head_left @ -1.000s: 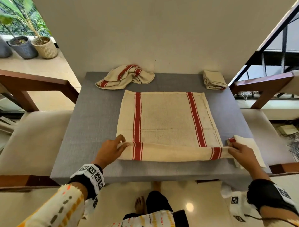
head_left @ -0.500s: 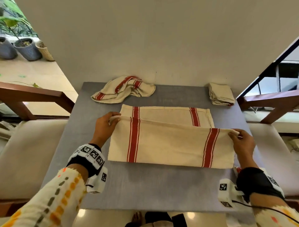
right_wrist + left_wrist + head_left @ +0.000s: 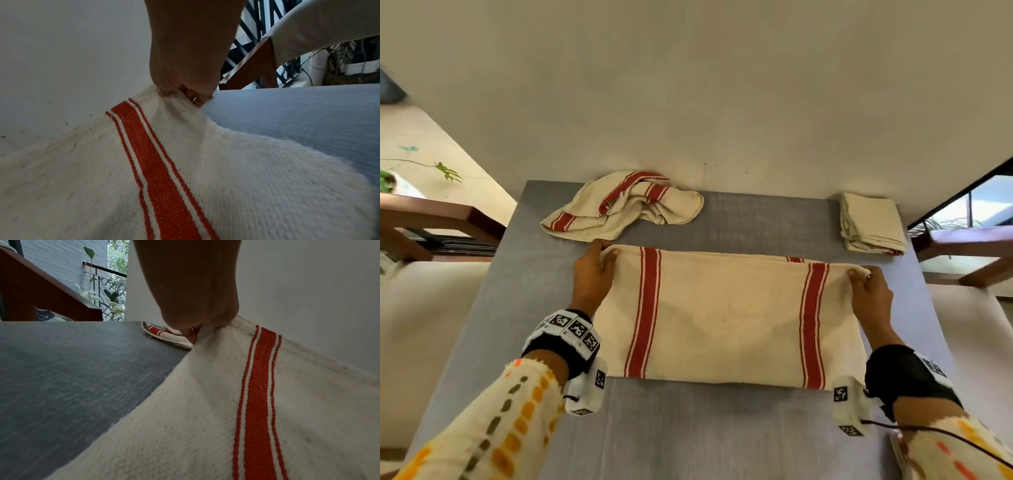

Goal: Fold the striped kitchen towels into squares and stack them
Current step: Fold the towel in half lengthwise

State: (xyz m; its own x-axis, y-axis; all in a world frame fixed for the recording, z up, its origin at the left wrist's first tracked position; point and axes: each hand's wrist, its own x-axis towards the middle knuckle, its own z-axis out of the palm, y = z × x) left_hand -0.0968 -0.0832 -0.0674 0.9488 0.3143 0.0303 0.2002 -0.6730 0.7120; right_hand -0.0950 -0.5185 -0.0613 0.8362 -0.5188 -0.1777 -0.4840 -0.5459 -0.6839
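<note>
Folding the striped towel (image 3: 726, 315) in half on the grey bench (image 3: 688, 428), near crease lying flat toward the body, carried edge arriving at the far edge. Pinching the far left corner with the left hand (image 3: 592, 274), thumb on top and fingers curled under the cloth; pinching the far right corner likewise with the right hand (image 3: 868, 291). Judging the half fold as almost closed: a thin strip of the lower layer showing beyond the top edge near the right stripe, so edges not quite matched there. Doing it well probably meaning keeping the cloth taut between both corners, nudging the right corner slightly farther until the red stripes sit over their twins, then lowering both corners together and smoothing from the crease outward before letting go. Avoiding dragging the lower layer, and avoiding brushing the crumpled towel (image 3: 623, 205) lying just beyond the left corner, close enough to catch. Leaving the folded stack (image 3: 871, 222) at the far right corner of the bench, well apart, as the likely destination for this piece once squared.
</note>
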